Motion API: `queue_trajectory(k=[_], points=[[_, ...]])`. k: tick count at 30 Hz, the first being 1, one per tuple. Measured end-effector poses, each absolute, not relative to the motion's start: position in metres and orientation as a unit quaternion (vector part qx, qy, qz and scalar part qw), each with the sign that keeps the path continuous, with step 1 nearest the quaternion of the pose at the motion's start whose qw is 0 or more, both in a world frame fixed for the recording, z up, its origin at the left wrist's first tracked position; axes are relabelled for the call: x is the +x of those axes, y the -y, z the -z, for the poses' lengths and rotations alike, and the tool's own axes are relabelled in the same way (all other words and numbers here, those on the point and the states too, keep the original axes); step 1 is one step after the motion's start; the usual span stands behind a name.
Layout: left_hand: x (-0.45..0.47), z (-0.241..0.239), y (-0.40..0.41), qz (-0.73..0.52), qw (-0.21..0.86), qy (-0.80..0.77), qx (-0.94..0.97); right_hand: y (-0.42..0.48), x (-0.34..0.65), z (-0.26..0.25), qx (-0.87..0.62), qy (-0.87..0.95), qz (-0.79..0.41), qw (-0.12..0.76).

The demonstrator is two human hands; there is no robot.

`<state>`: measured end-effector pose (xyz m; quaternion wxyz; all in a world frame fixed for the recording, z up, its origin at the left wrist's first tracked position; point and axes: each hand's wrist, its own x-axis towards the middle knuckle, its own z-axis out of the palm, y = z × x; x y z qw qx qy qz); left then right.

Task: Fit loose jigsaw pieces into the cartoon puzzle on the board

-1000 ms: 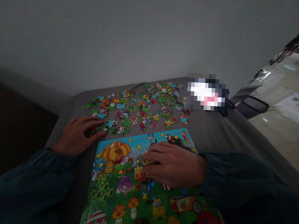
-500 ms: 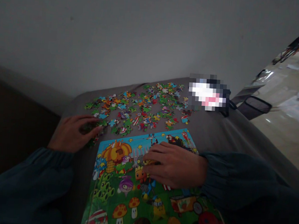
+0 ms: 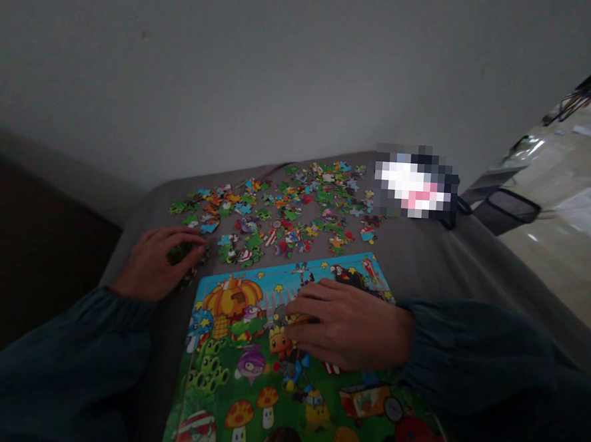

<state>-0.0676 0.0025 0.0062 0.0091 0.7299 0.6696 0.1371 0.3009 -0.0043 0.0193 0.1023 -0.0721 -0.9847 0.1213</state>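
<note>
A colourful cartoon jigsaw board (image 3: 246, 378) with mushrooms and a pumpkin lies on the grey cloth in front of me. My right hand (image 3: 349, 324) rests on the upper part of the board, fingers curled and pressed onto the picture near an orange piece. My left hand (image 3: 160, 266) lies on the cloth just left of the board's top corner, fingers curled around a dark green puzzle piece (image 3: 179, 252). Beyond both hands, several loose puzzle pieces (image 3: 281, 207) are scattered over the cloth.
The grey-covered surface (image 3: 423, 255) runs back to a pale wall. A blurred white and pink object (image 3: 412, 185) sits at the far right of the pieces. A dark mesh basket (image 3: 506, 210) stands on the shiny floor to the right. On the left the surface drops into darkness.
My left hand has drawn back slightly from the loose pieces and curled its fingers round a dark green piece. My right hand has stayed on the board.
</note>
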Motion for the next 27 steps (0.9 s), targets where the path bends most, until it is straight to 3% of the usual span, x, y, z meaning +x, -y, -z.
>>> queue_trajectory(k=[10, 27], points=[[-0.038, 0.001, 0.002, -0.137, 0.025, -0.623, 0.77, 0.004, 0.301, -0.019, -0.072, 0.985, -0.122, 0.096], [-0.051, -0.011, 0.002, -0.121, -0.007, -0.681, 0.723, 0.004, 0.301, -0.019, -0.07, 0.987, -0.113, 0.094]])
